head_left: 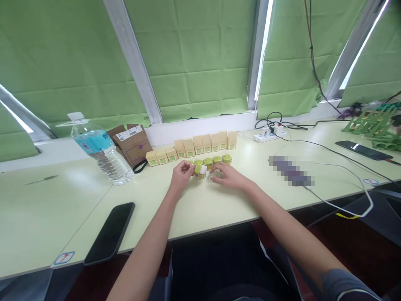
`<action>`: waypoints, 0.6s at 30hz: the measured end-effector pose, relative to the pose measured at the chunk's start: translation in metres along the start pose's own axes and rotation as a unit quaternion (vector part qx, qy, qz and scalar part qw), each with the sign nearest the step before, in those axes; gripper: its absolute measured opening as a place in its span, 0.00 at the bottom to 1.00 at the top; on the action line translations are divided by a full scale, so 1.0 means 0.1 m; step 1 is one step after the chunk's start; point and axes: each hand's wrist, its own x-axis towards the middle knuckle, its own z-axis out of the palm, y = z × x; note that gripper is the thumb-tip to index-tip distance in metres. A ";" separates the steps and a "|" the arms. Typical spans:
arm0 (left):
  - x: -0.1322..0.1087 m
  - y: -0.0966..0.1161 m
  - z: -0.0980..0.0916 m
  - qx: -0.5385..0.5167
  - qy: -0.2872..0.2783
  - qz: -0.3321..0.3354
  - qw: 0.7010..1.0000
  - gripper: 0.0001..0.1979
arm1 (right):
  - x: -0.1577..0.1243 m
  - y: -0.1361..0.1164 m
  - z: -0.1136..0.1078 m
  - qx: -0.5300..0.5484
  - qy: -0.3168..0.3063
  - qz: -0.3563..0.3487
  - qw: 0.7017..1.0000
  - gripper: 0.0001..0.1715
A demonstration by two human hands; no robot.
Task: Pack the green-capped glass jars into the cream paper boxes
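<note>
Small squarish green-and-white lid (198, 169) is pinched in your left hand (181, 175); your right hand (230, 176) curls around a small clear jar (214, 173), can't tell if gripping.

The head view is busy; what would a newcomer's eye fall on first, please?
Green blinds filling the background probably catch the eye first. A large water bottle stands at left. In the centre, the left hand holds a small green-and-white piece, with cream boxes lined up behind.

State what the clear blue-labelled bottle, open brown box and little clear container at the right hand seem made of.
Bottle: glossy, probably plastic; clear, ribbed wall.
Box: likely matte cardboard; brown folded flaps.
Container: transparent glass or plastic; too small to tell.
</note>
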 end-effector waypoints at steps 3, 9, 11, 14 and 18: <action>-0.03 0.01 0.03 0.003 -0.020 -0.001 1.000 0.22 | 0.01 -0.03 -0.01 0.025 0.016 -0.013 0.999 0.16; -0.09 -0.01 0.08 0.011 -0.060 -0.009 0.998 0.20 | 0.02 -0.04 -0.01 0.047 0.019 -0.020 0.999 0.21; -0.10 -0.02 0.10 0.018 -0.070 -0.009 0.997 0.19 | 0.02 -0.03 0.00 0.042 0.017 -0.017 0.999 0.23; -0.12 -0.03 0.12 0.029 -0.078 -0.007 0.997 0.19 | 0.02 -0.03 0.01 0.035 0.026 -0.011 0.999 0.25; -0.13 -0.04 0.12 0.048 -0.085 0.001 0.995 0.18 | 0.02 -0.05 0.00 0.026 0.042 -0.015 0.999 0.21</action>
